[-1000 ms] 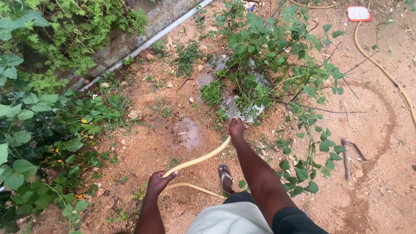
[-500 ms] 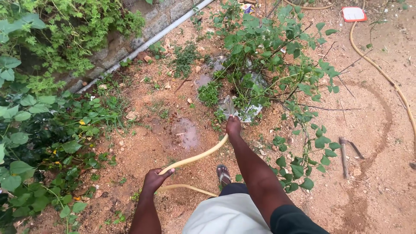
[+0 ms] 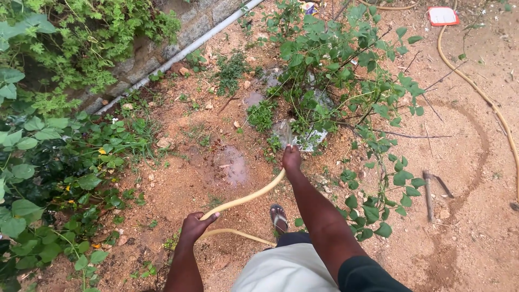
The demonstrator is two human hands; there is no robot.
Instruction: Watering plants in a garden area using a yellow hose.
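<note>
My right hand (image 3: 292, 159) grips the end of a yellow garden hose (image 3: 250, 198), and water sprays from it onto the base of a leafy shrub (image 3: 335, 65). Further back along the same hose, my left hand (image 3: 195, 226) is closed around it where it loops near my legs. A puddle (image 3: 232, 165) lies on the reddish soil to the left of my right hand. My sandalled foot (image 3: 279, 217) stands below the hose.
A grey pipe (image 3: 178, 54) runs along a stone wall at upper left, with dense green plants (image 3: 48, 162) on the left. More hose (image 3: 481, 92) trails along the right. A small tool (image 3: 430, 194) lies on the soil; a red-edged flat object (image 3: 442, 16) sits at top.
The view shifted slightly; my hands keep their grip on the hose and water keeps spraying at the shrub's base.
</note>
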